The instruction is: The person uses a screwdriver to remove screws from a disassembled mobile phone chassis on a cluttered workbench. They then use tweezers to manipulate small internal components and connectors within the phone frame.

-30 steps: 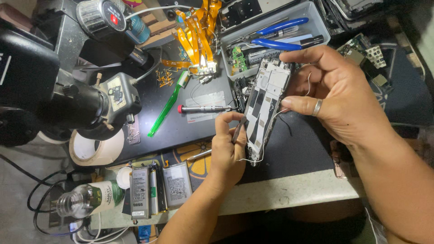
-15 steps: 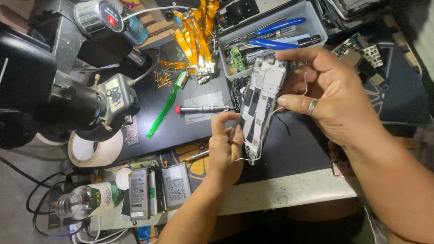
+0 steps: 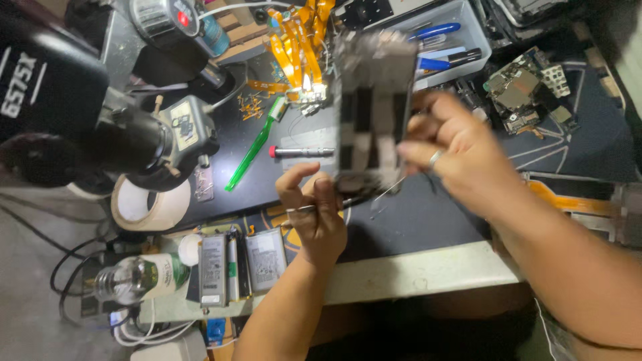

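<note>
My right hand [image 3: 455, 157] grips an opened phone frame [image 3: 371, 110] by its right edge and holds it upright above the dark work mat [image 3: 428, 214]; the frame is blurred by motion. Just below it, my left hand [image 3: 314, 214] pinches thin metal tweezers [image 3: 334, 204] whose tip points toward the frame's lower edge. A ring shows on a right-hand finger.
A microscope [image 3: 100, 127] looms at the left. On the mat lie a green spudger [image 3: 254, 150] and a red-tipped screwdriver [image 3: 301, 152]. Tape roll [image 3: 148, 204], phone batteries [image 3: 237, 264], a bottle [image 3: 137, 277], orange flex cables [image 3: 294, 40], blue pliers in a tray [image 3: 435, 33] and circuit boards [image 3: 525, 90] surround it.
The right hand has lifted and turned the phone frame more upright, toward the camera. The left hand has slipped lower and off the frame, keeping the tweezers.
</note>
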